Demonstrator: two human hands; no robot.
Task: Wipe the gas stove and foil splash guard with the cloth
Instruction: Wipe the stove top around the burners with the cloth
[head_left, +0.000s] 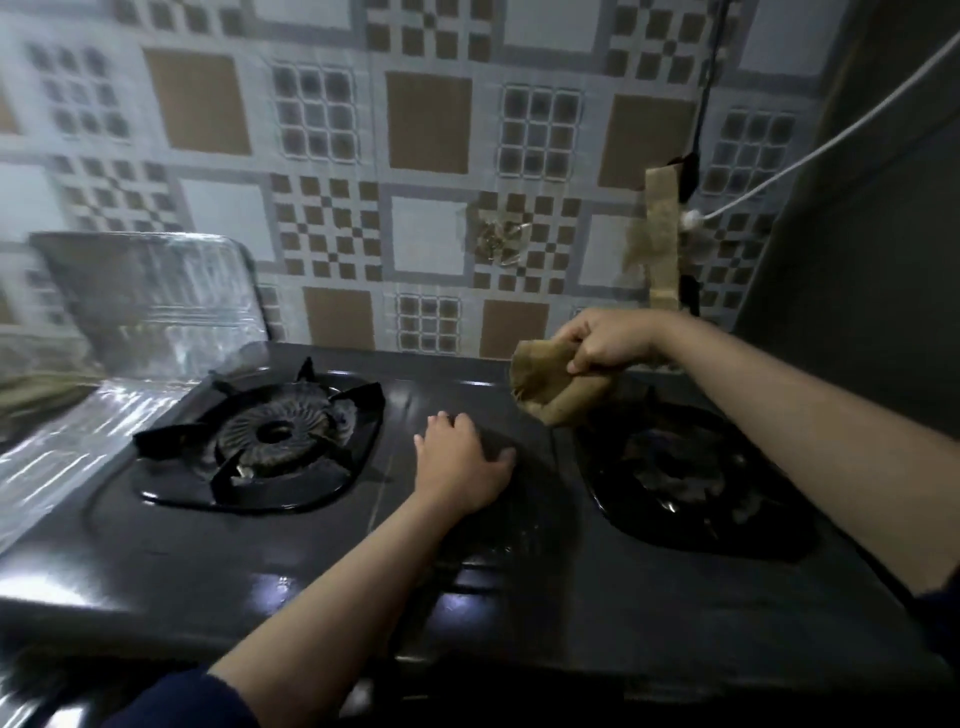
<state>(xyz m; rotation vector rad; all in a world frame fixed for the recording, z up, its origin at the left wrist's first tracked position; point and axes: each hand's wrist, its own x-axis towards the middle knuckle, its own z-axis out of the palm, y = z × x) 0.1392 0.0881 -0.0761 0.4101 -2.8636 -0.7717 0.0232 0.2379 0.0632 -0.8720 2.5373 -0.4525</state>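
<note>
A black two-burner gas stove (322, 561) fills the lower view. Its left burner (270, 436) carries a pot grate, and its right burner (685, 473) lies in shadow. The shiny foil splash guard (156, 296) stands at the stove's back left corner, with more foil (67, 441) spread flat beside the stove. My right hand (613, 345) grips a crumpled tan cloth (550, 389) lifted just above the stove's back edge, between the burners. My left hand (462, 460) rests flat, palm down with fingers spread, on the stove's middle.
A patterned tile wall (426, 156) rises close behind the stove. A white cord (810, 161) and a black cable (701, 104) run down the wall at the right, beside a strip of brown tape (662, 234). A dark panel (857, 260) closes off the right side.
</note>
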